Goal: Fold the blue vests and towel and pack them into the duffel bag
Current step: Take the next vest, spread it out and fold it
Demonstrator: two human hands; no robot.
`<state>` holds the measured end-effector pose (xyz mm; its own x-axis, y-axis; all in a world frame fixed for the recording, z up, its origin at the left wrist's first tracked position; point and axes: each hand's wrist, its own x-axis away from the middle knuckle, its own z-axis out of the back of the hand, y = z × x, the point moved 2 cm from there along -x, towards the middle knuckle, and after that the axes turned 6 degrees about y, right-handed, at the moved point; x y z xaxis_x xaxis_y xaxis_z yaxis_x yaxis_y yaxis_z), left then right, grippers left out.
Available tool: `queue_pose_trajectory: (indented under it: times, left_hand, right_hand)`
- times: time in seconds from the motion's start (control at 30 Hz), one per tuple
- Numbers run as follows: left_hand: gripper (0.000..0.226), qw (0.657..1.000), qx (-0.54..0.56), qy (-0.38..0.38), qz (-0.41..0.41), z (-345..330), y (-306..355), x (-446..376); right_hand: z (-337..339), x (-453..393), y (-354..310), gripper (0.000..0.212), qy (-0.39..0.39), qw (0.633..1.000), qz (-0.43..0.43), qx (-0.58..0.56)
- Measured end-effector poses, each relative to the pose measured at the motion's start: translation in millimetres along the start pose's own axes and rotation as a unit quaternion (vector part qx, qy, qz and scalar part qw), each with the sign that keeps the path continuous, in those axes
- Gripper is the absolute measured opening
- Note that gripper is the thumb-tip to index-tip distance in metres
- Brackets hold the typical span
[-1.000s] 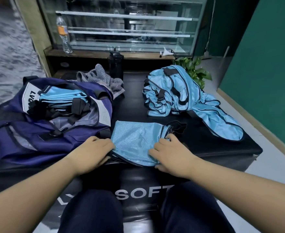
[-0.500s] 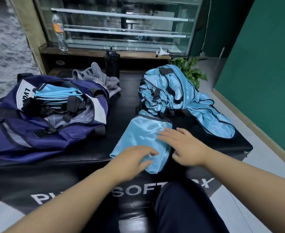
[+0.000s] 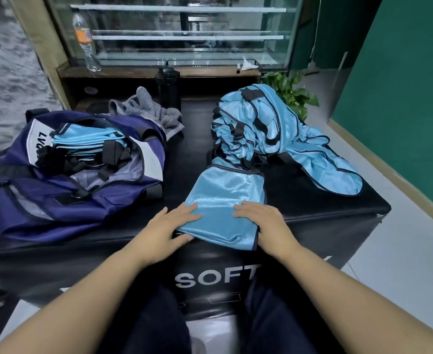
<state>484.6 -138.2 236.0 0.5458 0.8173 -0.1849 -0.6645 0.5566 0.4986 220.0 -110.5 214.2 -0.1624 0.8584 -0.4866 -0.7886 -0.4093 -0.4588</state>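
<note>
Behind the black padded box (image 3: pixel 312 200) stands a glass display case (image 3: pixel 179 29) with a clear plastic water bottle (image 3: pixel 86 42) on its wooden ledge. Since a second ago the light blue shiny vest (image 3: pixel 223 208) under the hands has gone from a loose spread to a neater, narrower fold near the box's front edge; half a second ago the hands were still sweeping across it. Now the left hand (image 3: pixel 170 226) and right hand (image 3: pixel 266 223) both lie flat on it, fingers straight, pressing its near corners. That suggests this vest is nearly ready for the open navy duffel bag (image 3: pixel 57 200), which already holds folded blue vests (image 3: pixel 87 139). A heap of unfolded blue vests (image 3: pixel 269 129) and the grey striped towel (image 3: pixel 146 108) remain. White lettering on the box reads "SOFT"; the bag's white panel shows "LV", the rest hidden.
</note>
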Motion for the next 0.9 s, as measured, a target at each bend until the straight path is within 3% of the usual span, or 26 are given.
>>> queue_pose_trajectory:
  times: [0.07, 0.23, 0.33, 0.43, 0.5, 0.6, 0.7, 0.9]
  left_hand:
    - [0.048, 0.999, 0.024, 0.029, 0.014, 1.3, 1.7, -0.9]
    - [0.067, 0.995, 0.023, 0.093, 0.028, 5.3, 2.0, -2.4]
    - [0.061, 0.981, 0.09, 0.159, 0.073, 8.9, 1.6, -6.3]
    - [0.052, 0.965, 0.191, 0.157, 0.081, 5.0, 3.4, -14.2]
    - [0.045, 0.947, 0.266, 0.153, 0.092, 2.5, 11.1, -20.3]
    - [0.026, 0.927, 0.305, 0.173, 0.135, -1.8, 22.5, -31.0]
    - [0.025, 0.934, 0.254, 0.186, 0.168, -10.6, 26.3, -38.1]
    - [0.03, 0.945, 0.152, 0.199, 0.208, -15.9, 29.5, -47.4]
  right_hand:
    - [2.7, -3.1, 2.7, 0.07, -0.027, 0.999, -0.016, -0.04]
    - [9.5, -10.2, -6.5, 0.03, -0.084, 0.973, -0.161, -0.143]
    - [24.7, -15.7, -14.6, 0.043, -0.114, 0.946, -0.254, -0.169]
    - [32.1, -18.5, -12.9, 0.065, -0.107, 0.917, -0.337, -0.183]
    - [32.9, -18.4, -10.1, 0.058, -0.082, 0.894, -0.374, -0.232]
    - [33.1, -15.3, -11.9, 0.037, -0.062, 0.884, -0.386, -0.257]
    - [34.2, -15.2, -14.4, 0.049, -0.045, 0.89, -0.38, -0.247]
    - [38.0, -28.5, -13.3, 0.046, -0.025, 0.904, -0.37, -0.212]
